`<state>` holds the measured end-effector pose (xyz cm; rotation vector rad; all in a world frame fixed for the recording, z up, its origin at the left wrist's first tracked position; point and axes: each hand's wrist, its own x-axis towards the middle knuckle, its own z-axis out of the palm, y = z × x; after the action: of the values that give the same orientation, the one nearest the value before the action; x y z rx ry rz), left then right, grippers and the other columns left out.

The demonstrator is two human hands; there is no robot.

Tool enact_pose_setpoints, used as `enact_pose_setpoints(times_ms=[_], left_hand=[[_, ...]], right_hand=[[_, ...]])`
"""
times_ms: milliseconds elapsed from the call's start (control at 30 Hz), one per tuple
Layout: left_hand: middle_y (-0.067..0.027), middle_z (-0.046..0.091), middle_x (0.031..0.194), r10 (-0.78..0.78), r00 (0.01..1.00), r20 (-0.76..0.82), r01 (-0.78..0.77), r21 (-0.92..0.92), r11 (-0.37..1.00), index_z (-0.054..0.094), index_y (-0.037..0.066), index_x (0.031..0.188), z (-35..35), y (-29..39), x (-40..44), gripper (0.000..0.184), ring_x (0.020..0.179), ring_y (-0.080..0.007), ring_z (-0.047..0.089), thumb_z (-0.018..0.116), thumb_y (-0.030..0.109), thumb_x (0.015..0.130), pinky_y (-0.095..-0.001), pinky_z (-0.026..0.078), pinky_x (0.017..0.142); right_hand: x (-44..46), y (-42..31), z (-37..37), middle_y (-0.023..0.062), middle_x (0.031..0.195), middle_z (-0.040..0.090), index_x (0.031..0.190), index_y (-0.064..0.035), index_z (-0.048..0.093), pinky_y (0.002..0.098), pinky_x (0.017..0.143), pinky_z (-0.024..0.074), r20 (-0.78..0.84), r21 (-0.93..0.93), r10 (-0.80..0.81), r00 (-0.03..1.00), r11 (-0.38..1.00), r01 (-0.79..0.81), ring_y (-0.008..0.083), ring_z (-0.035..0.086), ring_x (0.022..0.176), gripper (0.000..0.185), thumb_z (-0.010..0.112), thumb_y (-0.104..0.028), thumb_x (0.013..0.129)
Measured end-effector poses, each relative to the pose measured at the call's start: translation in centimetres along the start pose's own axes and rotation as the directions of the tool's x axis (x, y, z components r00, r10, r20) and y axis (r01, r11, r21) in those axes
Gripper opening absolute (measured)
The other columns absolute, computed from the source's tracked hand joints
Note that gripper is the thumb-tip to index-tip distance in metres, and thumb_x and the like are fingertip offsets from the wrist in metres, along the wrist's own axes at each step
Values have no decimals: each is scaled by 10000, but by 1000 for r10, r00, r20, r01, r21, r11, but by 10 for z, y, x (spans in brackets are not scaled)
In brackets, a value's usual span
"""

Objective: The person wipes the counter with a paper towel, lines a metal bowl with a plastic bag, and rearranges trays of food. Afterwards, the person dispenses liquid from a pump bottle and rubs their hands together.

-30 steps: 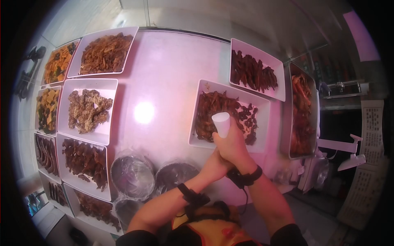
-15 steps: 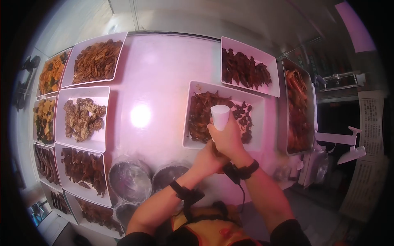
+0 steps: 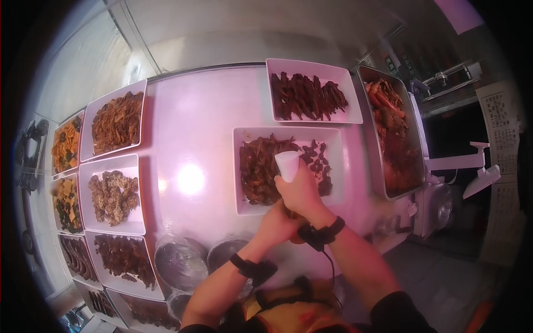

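My right hand is closed around a white tapered cylinder, whose flat pale end points up and away from me. Just below it, my left hand is curled close against the right wrist. Its fingers are mostly hidden, and a brownish-orange patch shows between the hands that I cannot identify. Both hands are over the near edge of a white tray. In that tray lie glossy brown braised meat pieces on the left and small dark pieces on the right.
Dark strips of meat fill a white tray behind. At right stands a metal pan of reddish food, beside a white device. Several food trays line the left. Film-covered metal bowls sit near my left arm.
The view has shifted, so the trays appear lower on the left and farther left on the right. My hands keep the same hold on the white cylinder over the tray.
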<state>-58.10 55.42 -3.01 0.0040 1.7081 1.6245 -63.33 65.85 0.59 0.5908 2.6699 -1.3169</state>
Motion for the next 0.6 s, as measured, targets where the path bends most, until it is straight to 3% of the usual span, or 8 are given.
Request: enact_pose_setpoints(times_ms=[33,100,200,300,400,467,533,600], left_hand=[[-189,708,1031,-8,1000,6,8,13,1000,542,-52,1173,1,-2,-2,606,950,-316,709,776,334,768,-407,537,813],[-99,723,843,57,998,5,-57,-3,998,581,-28,1153,3,4,-7,443,715,-194,721,717,258,843,-310,537,645],[-103,716,827,-21,998,59,23,-37,999,580,-30,1138,3,20,-18,428,701,-207,716,702,252,840,-323,538,630],[-161,709,908,-120,989,90,113,82,990,481,-47,1248,9,11,-16,602,688,-216,729,735,284,814,-335,550,631],[-151,710,902,-119,989,89,114,64,991,463,-45,1252,16,14,-23,597,684,-217,730,728,272,821,-322,550,611],[-150,709,901,-84,993,86,81,36,996,454,-43,1261,19,8,-24,609,680,-220,729,728,279,823,-325,553,615],[-149,709,901,-54,995,87,53,11,999,446,-41,1270,21,7,-27,621,676,-223,729,729,286,824,-328,556,620],[-130,698,806,-49,998,49,47,43,998,595,-37,1106,21,18,-30,397,729,-214,702,722,191,807,-361,537,664]], right_hand=[[-2,0,-2,201,1075,669,1203,-3,553,447,881,516,38,-17,16,999,1000,-15,355,665,999,452,724,-152,812],[-5,1,-5,218,1102,658,1226,4,543,454,892,513,70,-27,32,997,999,-30,373,658,1022,477,724,-154,813],[-18,4,-8,230,1132,651,1271,5,521,455,902,511,49,30,-39,998,999,38,376,656,1040,531,729,-164,814],[-27,5,-11,234,1143,650,1313,0,497,449,910,510,48,12,118,992,993,-119,381,651,1062,568,727,-155,817],[-31,9,-16,227,1147,651,1314,1,495,445,908,511,76,19,158,985,987,-159,376,653,1062,569,728,-151,817],[-32,17,-17,215,1140,659,1316,-7,491,445,907,512,128,102,78,989,991,-92,368,656,1065,572,728,-155,817],[-37,22,-14,217,1135,663,1310,-12,492,448,906,511,75,133,30,997,990,-39,376,654,1069,564,726,-160,819],[-40,21,-14,218,1131,667,1305,-17,494,450,906,511,14,164,-25,1000,986,23,384,652,1073,555,723,-166,821]])
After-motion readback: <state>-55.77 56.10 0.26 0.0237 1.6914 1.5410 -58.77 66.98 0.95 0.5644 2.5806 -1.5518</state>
